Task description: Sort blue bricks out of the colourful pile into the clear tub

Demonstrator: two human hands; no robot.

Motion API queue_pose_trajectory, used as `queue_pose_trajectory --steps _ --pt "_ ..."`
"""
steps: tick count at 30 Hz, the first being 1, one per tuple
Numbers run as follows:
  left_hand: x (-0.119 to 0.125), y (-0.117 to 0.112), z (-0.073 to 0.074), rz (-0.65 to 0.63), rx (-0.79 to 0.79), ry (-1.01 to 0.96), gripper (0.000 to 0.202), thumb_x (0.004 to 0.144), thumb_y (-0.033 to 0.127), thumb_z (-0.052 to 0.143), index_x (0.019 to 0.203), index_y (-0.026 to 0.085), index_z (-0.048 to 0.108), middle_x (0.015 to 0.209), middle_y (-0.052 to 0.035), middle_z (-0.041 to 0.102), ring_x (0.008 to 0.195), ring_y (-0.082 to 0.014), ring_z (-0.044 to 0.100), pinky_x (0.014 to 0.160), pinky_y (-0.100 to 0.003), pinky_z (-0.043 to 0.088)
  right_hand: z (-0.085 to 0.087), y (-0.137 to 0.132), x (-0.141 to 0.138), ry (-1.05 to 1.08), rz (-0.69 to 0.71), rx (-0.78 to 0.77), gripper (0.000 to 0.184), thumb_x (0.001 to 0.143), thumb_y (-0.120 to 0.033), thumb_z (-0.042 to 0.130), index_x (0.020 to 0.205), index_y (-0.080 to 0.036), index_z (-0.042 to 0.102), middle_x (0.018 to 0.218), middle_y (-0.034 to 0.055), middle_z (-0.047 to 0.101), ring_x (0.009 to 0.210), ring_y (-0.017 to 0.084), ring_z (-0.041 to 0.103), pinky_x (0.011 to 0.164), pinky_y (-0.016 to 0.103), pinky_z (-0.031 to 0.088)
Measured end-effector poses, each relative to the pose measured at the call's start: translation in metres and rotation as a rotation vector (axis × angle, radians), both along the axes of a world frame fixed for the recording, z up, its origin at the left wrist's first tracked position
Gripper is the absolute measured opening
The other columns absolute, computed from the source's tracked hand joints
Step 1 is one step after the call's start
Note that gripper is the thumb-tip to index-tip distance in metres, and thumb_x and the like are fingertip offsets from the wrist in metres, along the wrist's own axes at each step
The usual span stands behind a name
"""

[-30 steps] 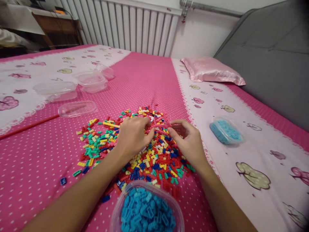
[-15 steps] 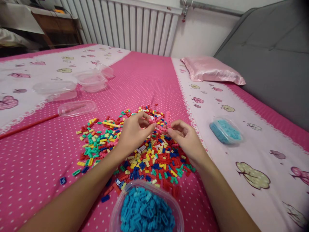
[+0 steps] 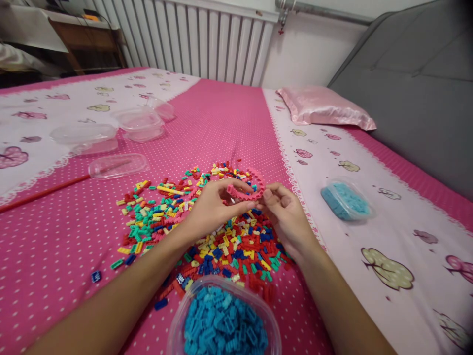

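Observation:
A curved chain of joined pink bricks [image 3: 247,190] is held up over a pile of small loose bricks [image 3: 207,231] in red, yellow, green and blue on the pink dotted bedspread. My left hand [image 3: 212,207] pinches the chain's left end between thumb and fingers. My right hand [image 3: 286,214] pinches its right end. Both hands hover just above the far part of the pile.
A clear tub of blue bricks [image 3: 223,323] stands at the near edge. A smaller tub of light blue bricks [image 3: 345,199] lies to the right. Empty clear tubs and lids [image 3: 107,135] sit at the far left. A pink pillow [image 3: 323,106] and grey headboard are at the back right.
Both hands have lifted off the pile, raising the pink brick chain, which now shows as an arc between them.

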State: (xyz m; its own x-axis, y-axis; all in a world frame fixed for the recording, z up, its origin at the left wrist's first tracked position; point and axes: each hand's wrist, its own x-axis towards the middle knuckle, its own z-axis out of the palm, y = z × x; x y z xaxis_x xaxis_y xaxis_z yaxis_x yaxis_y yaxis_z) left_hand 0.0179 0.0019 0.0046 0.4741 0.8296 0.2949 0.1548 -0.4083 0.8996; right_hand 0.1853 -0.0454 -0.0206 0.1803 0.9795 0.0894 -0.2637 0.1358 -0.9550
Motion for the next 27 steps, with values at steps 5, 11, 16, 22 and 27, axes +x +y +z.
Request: queue_pose_trajectory --steps 5,11,16,22,27 --pt "0.005 -0.007 -0.003 0.102 0.051 -0.046 0.021 0.075 0.032 0.083 0.081 0.015 0.075 0.081 -0.004 0.076 0.071 -0.0151 0.067 0.062 -0.024 0.05 0.0 -0.002 -0.008 -0.072 -0.127 0.08 0.028 0.077 -0.043 0.081 0.087 -0.022 0.066 0.072 -0.0042 0.065 0.064 0.012 0.064 0.068 0.026 0.055" --pt "0.007 -0.013 -0.005 0.144 0.069 -0.055 0.018 0.073 0.03 0.085 0.08 0.016 0.075 0.078 -0.0023 0.077 0.071 -0.0153 0.069 0.062 -0.024 0.051 -0.003 -0.005 -0.014 -0.176 -0.253 0.164 0.022 0.083 -0.041 0.076 0.086 -0.021 0.067 0.076 -0.0005 0.07 0.071 0.016 0.067 0.068 0.028 0.055" --pt "0.008 -0.015 -0.006 0.141 0.103 -0.064 0.013 0.075 0.026 0.082 0.082 0.018 0.076 0.081 -0.0018 0.078 0.074 -0.0154 0.07 0.066 -0.024 0.053 0.0 -0.007 -0.011 -0.278 -0.292 0.207 0.018 0.086 -0.038 0.074 0.084 -0.021 0.069 0.074 -0.0002 0.072 0.067 0.015 0.067 0.065 0.027 0.055" --pt "0.0 -0.001 -0.002 0.13 0.129 0.056 0.012 0.078 0.024 0.074 0.087 0.016 0.075 0.085 -0.0031 0.077 0.079 -0.0172 0.07 0.071 -0.026 0.053 -0.001 -0.003 -0.006 -0.221 -0.143 0.051 0.035 0.082 -0.049 0.075 0.1 -0.018 0.072 0.072 0.0018 0.074 0.06 0.015 0.066 0.065 0.03 0.057" --pt "-0.015 0.017 -0.004 0.102 0.16 0.2 0.012 0.079 0.023 0.071 0.089 0.017 0.075 0.092 -0.0029 0.078 0.087 -0.0182 0.07 0.079 -0.027 0.051 -0.005 0.0 -0.005 -0.267 -0.032 -0.052 0.04 0.087 -0.052 0.067 0.102 -0.016 0.074 0.081 0.0057 0.075 0.065 0.015 0.067 0.068 0.03 0.056"
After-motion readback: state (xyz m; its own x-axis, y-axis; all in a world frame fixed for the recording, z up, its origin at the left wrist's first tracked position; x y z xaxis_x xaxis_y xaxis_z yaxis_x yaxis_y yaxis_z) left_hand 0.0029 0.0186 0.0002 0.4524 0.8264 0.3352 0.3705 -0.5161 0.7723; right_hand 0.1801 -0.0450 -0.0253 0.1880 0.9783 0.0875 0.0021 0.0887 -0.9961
